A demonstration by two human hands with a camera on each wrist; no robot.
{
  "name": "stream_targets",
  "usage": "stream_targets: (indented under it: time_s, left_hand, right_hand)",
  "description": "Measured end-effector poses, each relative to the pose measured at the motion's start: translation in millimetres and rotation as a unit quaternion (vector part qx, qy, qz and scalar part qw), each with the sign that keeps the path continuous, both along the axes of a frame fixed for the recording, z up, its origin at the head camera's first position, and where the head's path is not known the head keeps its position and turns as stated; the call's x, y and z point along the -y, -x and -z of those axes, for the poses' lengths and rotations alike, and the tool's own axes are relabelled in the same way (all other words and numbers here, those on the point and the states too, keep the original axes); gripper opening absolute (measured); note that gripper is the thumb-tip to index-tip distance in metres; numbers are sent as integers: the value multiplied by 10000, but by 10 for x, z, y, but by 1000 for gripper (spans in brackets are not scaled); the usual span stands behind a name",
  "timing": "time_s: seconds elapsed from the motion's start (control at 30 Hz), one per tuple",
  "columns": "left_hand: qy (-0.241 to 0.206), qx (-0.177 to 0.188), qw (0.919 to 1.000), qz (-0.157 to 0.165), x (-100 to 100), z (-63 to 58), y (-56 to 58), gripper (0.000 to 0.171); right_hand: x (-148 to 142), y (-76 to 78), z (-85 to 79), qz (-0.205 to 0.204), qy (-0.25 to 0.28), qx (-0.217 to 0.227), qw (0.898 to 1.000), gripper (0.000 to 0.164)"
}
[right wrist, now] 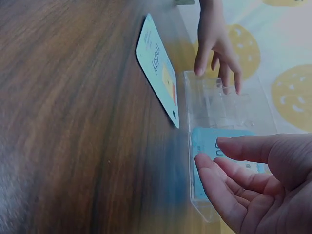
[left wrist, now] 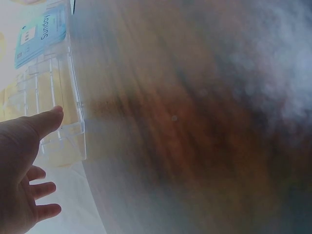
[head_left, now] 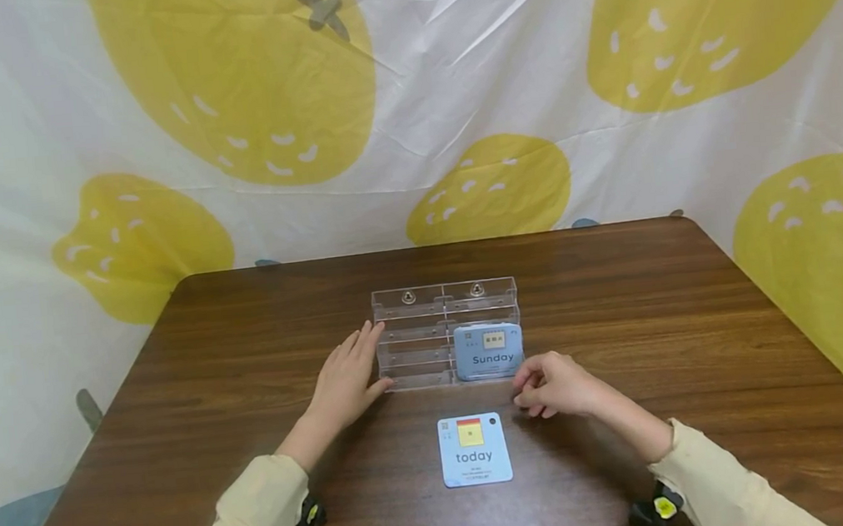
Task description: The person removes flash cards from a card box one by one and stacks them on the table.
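One rack [head_left: 413, 335] holds perhaps several "Sunday" cards [head_left: 489, 352].

Blue Sunday card [head_left: 488, 351] in clear rack [head_left: 417, 381]

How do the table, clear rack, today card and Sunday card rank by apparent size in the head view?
1. Table
2. Clear rack
3. Today card, Sunday card: unranked; similar widths, but the former lies nearer the camera.
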State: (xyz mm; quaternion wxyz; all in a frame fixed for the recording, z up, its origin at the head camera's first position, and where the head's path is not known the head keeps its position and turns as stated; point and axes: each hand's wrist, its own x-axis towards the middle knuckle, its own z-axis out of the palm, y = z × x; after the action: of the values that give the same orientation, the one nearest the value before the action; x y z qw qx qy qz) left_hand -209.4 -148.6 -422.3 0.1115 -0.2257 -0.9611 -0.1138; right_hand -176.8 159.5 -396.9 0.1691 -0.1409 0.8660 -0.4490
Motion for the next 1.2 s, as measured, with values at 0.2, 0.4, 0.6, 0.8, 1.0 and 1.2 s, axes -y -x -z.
stream_targets:
  time_s: [0.2,0.4,0.6,0.8,1.0,1.2]
  left_hand:
    - [18,-1,10000,-14,1,2,5,82]
    - [59,-8,10000,-25,2,-3,7,82]
    - [58,17,10000,-17,0,-25,1,82]
    - [70,24,10000,-30,-2,-30,4,82]
    - [47,8,10000,-23,-6,-27,4,82]
    - [23,132,9999,-25,-12,-42,1,81]
  right_hand:
    - [-36,40,-56,120,-33,-146,9998,15]
    - [-67,82,-110,189,-147,-404,9989,19]
    - [-79,101,-180,167,-290,-803,9962,21]
    - [-101,154,-262,264,-452,-1206,9913,23]
    - [-133,216,-289,514,-559,-1560,9848,23]
    - [-142,270,-277,863,-482,-1878,9772,29]
